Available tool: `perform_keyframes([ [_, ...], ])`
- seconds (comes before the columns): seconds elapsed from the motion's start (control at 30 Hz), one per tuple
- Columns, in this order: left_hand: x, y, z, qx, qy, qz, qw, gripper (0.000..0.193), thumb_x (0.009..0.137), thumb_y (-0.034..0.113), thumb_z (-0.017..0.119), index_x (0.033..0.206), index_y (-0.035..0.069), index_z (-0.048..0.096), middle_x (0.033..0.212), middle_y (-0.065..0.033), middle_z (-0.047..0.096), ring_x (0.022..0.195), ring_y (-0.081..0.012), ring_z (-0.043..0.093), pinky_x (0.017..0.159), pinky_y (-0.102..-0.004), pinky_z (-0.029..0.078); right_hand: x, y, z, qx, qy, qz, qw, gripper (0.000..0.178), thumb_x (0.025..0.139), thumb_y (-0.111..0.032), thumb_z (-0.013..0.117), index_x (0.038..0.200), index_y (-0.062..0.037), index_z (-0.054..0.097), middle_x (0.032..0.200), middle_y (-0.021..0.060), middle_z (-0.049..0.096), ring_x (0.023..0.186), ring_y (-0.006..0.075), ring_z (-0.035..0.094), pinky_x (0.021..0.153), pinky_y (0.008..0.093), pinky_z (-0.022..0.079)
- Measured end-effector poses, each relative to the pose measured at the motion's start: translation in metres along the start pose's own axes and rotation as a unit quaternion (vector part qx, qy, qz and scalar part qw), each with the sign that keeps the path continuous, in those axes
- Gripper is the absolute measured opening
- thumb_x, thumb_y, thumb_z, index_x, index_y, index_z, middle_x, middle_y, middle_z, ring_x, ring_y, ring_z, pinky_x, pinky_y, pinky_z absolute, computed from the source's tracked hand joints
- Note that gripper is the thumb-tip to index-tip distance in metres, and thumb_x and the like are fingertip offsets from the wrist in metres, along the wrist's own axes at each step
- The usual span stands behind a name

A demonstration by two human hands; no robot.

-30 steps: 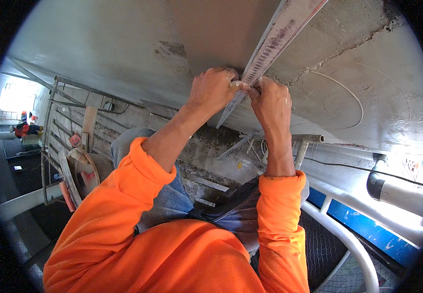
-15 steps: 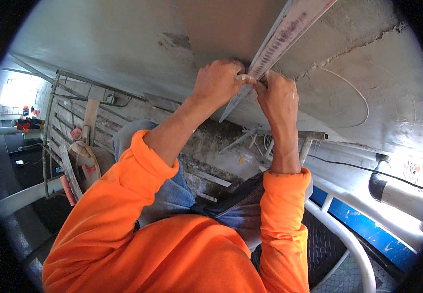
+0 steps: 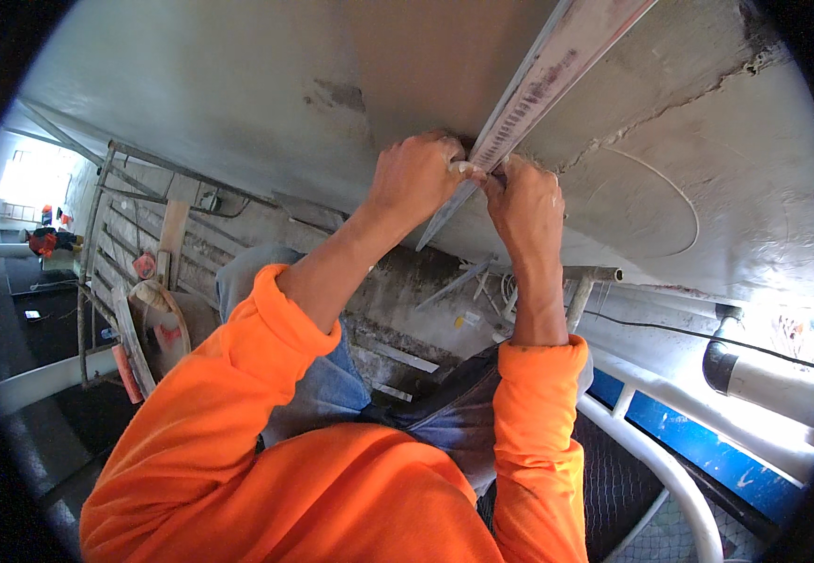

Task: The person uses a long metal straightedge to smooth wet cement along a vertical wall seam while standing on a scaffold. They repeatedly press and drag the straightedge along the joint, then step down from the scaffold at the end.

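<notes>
From where I sit, the long pale bar (image 3: 543,84) runs slantwise along the grey plastered surface (image 3: 238,131), from the far right toward the middle of the view, with its thin end showing past the hands. Both hands are clamped on it at one spot: the left hand (image 3: 416,178) curls round its left edge, the right hand (image 3: 527,206) round its right edge, the fingertips almost meeting across the near face. I cannot tell whether the bar's far side touches the plaster along its whole length.

With the two grips so close together, I judge that the long far stretch could twist or swing easily, so I would load both hands equally and let neither wrist lead. Spreading the grips a little would, I think, steady it more. The surface left of the bar looks mostly smooth, but on the right a rough ridge (image 3: 679,117) cuts across toward the bar, and I would treat that as the likeliest place for an edge to catch or rock. I would also mind the right elbow, since the white rail (image 3: 665,460) curves close by on the near right.
</notes>
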State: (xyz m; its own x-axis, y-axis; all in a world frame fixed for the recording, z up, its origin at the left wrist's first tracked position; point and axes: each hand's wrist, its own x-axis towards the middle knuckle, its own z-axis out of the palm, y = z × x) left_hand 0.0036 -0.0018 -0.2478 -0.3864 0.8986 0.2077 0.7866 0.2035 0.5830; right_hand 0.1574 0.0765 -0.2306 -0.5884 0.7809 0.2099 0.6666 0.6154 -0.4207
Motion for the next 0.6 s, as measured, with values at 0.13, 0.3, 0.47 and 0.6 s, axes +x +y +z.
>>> perform_keyframes([
  [0.13, 0.0004, 0.0013, 0.0000, -0.002, -0.007, -0.010, 1.000, 0.030, 0.090, 0.034, 0.079, 0.102, 0.006, 0.079, 0.102, -0.0190, 0.075, 0.096, -0.0439, 0.071, 0.081, -0.0516, 0.057, -0.0001, -0.0019, -0.0005, 0.004, 0.003, 0.008, 1.000, 0.032, 0.091, -0.034, 0.078, 0.091, -0.0031, 0.072, 0.088, 0.0225, 0.073, 0.086, 0.0465, 0.071, 0.074, 0.0541, 0.056],
  [0.3, 0.0011, 0.0016, -0.0012, -0.002, -0.020, -0.017, 1.000, 0.034, 0.089, 0.035, 0.081, 0.102, 0.004, 0.078, 0.104, -0.0198, 0.075, 0.097, -0.0445, 0.072, 0.082, -0.0524, 0.057, -0.0002, -0.0042, -0.0027, 0.011, -0.002, 0.016, 1.000, 0.030, 0.089, -0.033, 0.082, 0.097, -0.0041, 0.078, 0.086, 0.0234, 0.072, 0.086, 0.0470, 0.070, 0.076, 0.0528, 0.054],
  [0.47, 0.0013, 0.0016, -0.0029, 0.001, -0.020, -0.015, 1.000, 0.028, 0.091, 0.033, 0.078, 0.103, 0.007, 0.079, 0.101, -0.0196, 0.075, 0.095, -0.0440, 0.071, 0.081, -0.0514, 0.057, 0.0002, -0.0055, -0.0050, 0.015, -0.009, 0.027, 0.999, 0.033, 0.089, -0.034, 0.082, 0.094, -0.0021, 0.075, 0.086, 0.0238, 0.072, 0.086, 0.0476, 0.070, 0.075, 0.0540, 0.053],
  [0.6, 0.0015, 0.0026, -0.0050, -0.001, -0.023, 0.000, 1.000, 0.031, 0.091, 0.034, 0.078, 0.101, 0.004, 0.077, 0.107, -0.0184, 0.075, 0.097, -0.0443, 0.072, 0.081, -0.0528, 0.058, 0.0002, -0.0048, -0.0042, 0.013, -0.005, 0.027, 1.000, 0.035, 0.089, -0.035, 0.081, 0.092, -0.0009, 0.074, 0.087, 0.0243, 0.072, 0.087, 0.0483, 0.069, 0.074, 0.0545, 0.053],
])
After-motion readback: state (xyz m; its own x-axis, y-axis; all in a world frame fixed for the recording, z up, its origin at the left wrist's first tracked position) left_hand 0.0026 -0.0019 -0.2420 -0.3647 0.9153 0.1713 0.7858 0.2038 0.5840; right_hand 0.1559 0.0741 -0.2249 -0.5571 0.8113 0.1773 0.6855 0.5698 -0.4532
